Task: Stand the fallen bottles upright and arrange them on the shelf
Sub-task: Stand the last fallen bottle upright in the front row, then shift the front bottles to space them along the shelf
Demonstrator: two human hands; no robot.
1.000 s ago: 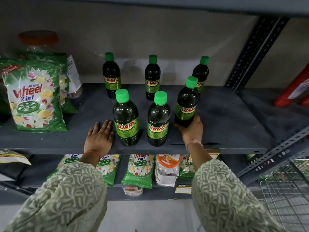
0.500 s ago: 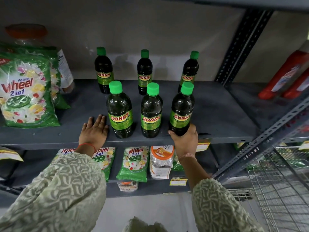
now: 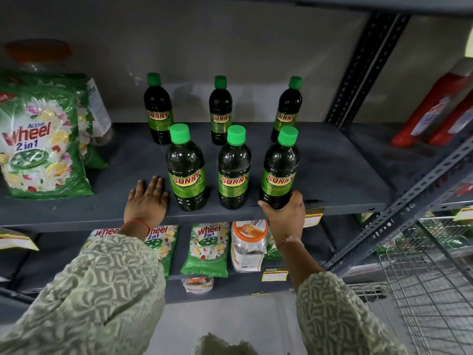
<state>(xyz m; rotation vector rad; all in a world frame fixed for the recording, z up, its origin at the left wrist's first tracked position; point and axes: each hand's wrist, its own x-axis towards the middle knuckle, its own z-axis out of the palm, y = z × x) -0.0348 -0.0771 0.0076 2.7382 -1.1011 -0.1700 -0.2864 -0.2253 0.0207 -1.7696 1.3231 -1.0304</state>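
Shelf (image 3: 332, 175): I see six bottles upright on it, in two rows of three
Front right bottle (image 3: 279, 170): at the shelf's front edge, leaning slightly
Right hand (image 3: 285, 216): my grip is closed around that bottle's base
Left hand (image 3: 147, 201): fingers spread flat on the shelf, holding nothing, just beside the front left bottle (image 3: 186, 170)
Back row (image 3: 220, 111): near the shelf's rear wall
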